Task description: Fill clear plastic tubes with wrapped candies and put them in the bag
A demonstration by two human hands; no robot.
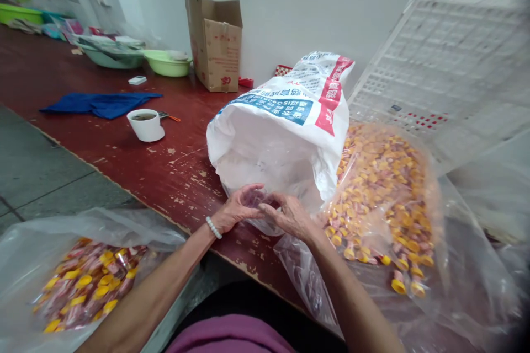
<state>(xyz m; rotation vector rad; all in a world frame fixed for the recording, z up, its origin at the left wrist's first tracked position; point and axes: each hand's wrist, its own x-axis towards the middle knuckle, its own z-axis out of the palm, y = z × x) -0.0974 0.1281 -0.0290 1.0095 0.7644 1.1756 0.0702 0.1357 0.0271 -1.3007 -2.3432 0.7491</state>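
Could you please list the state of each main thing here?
White printed sack: lying, mouth open
Brown cardboard box: upright, top open
White round cup: upright, dark contents
Blue cloth: loosely spread
White perforated plastic crate: tilted
Clear plastic bag, lower left: holding yellow-capped tubes
Yellow-capped tubes at right: heaped
Left hand: fingers curved
Right hand: fingers curved

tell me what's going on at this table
A person's bare left hand and right hand are close together around apparently clear plastic pieces, at the open mouth of a white printed sack on a red table. What each grips is unclear. Small yellow-capped containers lie heaped at right; more sit in a clear plastic bag at lower left.
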